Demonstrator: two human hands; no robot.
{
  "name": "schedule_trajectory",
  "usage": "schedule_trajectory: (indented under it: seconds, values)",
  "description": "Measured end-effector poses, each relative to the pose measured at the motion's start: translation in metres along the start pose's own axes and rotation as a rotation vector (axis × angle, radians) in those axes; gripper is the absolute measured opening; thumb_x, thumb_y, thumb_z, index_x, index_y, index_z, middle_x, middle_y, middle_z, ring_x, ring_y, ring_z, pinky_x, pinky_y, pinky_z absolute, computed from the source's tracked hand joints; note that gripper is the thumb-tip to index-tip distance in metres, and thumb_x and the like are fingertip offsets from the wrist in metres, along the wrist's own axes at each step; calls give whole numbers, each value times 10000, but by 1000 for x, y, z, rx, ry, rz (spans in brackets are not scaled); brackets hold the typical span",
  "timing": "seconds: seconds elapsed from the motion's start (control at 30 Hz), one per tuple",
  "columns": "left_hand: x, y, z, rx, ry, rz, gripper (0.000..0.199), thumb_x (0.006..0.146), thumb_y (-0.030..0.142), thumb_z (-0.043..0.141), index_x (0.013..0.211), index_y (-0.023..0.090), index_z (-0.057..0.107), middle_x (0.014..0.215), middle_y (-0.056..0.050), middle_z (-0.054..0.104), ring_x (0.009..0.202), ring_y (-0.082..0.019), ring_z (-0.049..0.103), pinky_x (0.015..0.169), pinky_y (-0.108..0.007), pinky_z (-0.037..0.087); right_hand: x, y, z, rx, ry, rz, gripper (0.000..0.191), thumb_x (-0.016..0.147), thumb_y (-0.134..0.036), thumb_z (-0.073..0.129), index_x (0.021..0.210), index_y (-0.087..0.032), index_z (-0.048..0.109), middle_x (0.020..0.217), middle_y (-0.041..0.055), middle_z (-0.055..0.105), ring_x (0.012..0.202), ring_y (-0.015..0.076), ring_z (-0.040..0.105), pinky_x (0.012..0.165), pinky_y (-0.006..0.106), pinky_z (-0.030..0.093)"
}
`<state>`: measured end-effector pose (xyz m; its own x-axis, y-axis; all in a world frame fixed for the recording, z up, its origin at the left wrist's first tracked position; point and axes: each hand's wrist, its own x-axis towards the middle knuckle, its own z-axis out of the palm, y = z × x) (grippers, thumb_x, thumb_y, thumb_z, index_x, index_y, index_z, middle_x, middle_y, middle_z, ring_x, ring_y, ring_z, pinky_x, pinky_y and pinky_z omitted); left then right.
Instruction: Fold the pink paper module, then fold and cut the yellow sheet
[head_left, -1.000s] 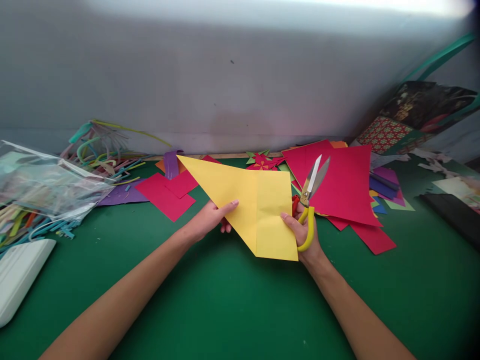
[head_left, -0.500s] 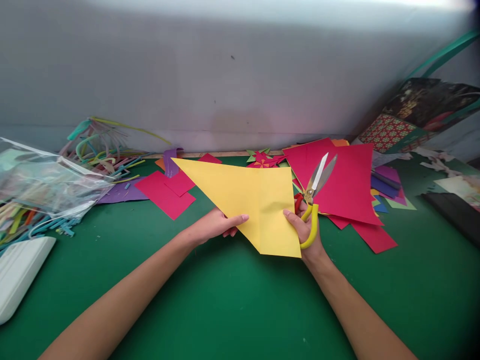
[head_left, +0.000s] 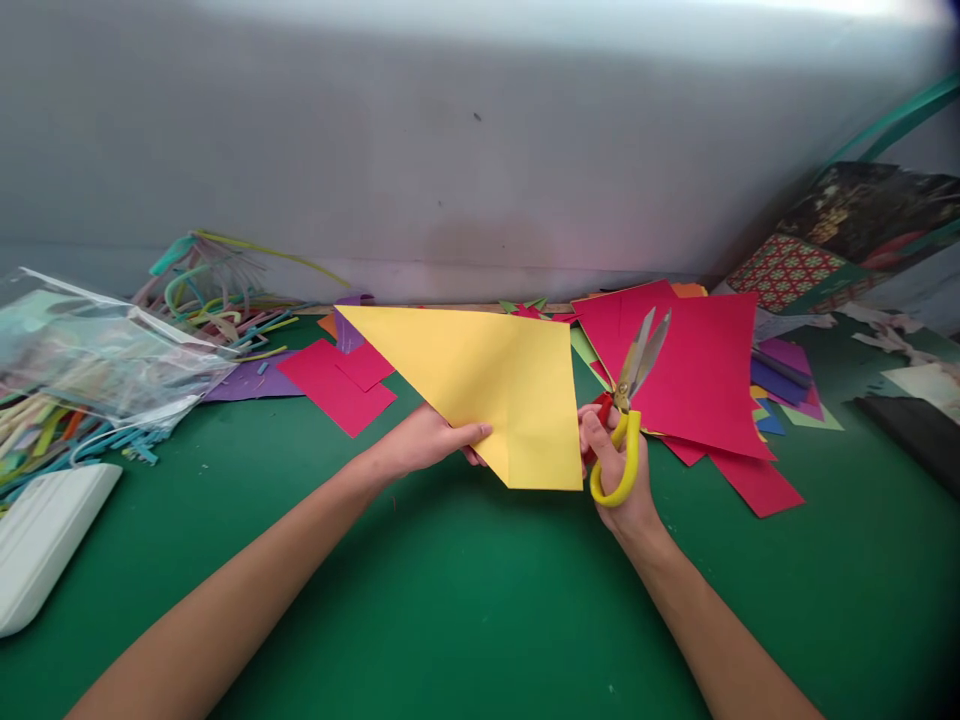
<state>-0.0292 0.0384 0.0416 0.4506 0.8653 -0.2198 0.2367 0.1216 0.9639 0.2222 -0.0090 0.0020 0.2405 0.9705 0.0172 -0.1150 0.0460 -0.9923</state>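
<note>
A folded sheet of yellow paper (head_left: 480,375) is held above the green table, its pointed corner toward the far left and a crease running down to its lower edge. My left hand (head_left: 442,440) pinches its slanting lower-left edge, thumb on top and the other fingers mostly hidden beneath. My right hand (head_left: 619,470) holds scissors (head_left: 628,395) with one yellow and one red handle. Their blades point up and away, slightly apart. The right thumb is just beside the paper's right edge, apart from its top face.
Red paper sheets (head_left: 697,370) lie at the back right, smaller red pieces (head_left: 337,390) at the back left. A clear plastic bag (head_left: 112,345) and coloured strips (head_left: 45,430) are on the left, near a white object (head_left: 56,540). A patterned bag (head_left: 795,270) stands far right.
My right thumb has come off the yellow paper, and the right hand with the scissors is now at its edge. The paper has shifted slightly left in my left hand.
</note>
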Motion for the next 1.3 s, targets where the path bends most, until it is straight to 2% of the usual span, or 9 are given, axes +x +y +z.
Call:
schedule_trajectory:
  seconds: [0.07,0.13,0.3,0.4,0.47,0.67,0.9,1.07,1.3]
  values:
    - [0,7,-7,8,96,10,217,865,396,768,791,192,756,805,-85,799,743,-266,759,769,-378,630,-5,-4,2,58,-69,26,371,939,-593,688,895,-243,575,635,-69,412,435,96,425,383,238,354]
    - [0,12,-15,0,197,24,226,848,399,787,760,192,763,819,-92,802,748,-275,758,771,-385,631,-13,-9,6,101,-159,67,440,929,-666,659,891,-241,555,618,-82,392,387,86,426,360,229,316]
    - [3,14,-35,-25,433,91,306,821,426,812,650,179,756,809,-118,795,914,-317,760,893,-395,621,-43,-10,23,158,-574,307,697,830,-922,485,885,-229,519,605,-84,402,358,101,467,337,222,352]
    - [3,13,-46,-16,565,173,355,825,431,808,591,174,736,824,-120,791,985,-314,746,980,-389,597,-58,-3,30,125,-721,386,634,907,-854,465,943,-222,504,708,-65,446,441,94,535,418,221,434]
    - [1,15,-52,-28,643,206,333,819,439,816,636,170,750,851,-113,792,962,-313,748,950,-385,609,-63,3,31,74,-771,418,573,960,-790,462,980,-219,508,753,-56,465,477,82,539,462,218,456]
    - [-10,29,-56,22,696,209,328,818,523,812,875,201,783,814,-65,781,895,-313,755,856,-398,634,-67,16,29,14,-780,459,562,983,-769,435,976,-214,521,692,-78,412,403,69,485,376,186,360]
    - [-14,39,-37,135,633,300,264,867,441,782,743,213,734,691,-30,726,863,-285,729,979,-411,571,-66,9,32,31,-725,475,550,972,-760,486,955,-211,519,659,-87,417,390,72,506,362,172,370]
    - [-15,40,-26,254,591,329,349,927,436,711,657,215,698,755,-36,745,939,-278,729,1055,-404,538,-65,2,34,60,-691,466,567,957,-773,501,951,-207,517,664,-86,429,391,67,511,368,170,374]
    - [-20,46,-17,427,590,279,325,923,434,663,670,235,707,858,-7,801,980,-255,745,1037,-352,567,-64,1,35,53,-670,468,584,940,-789,514,939,-205,511,636,-92,426,377,72,509,352,171,369]
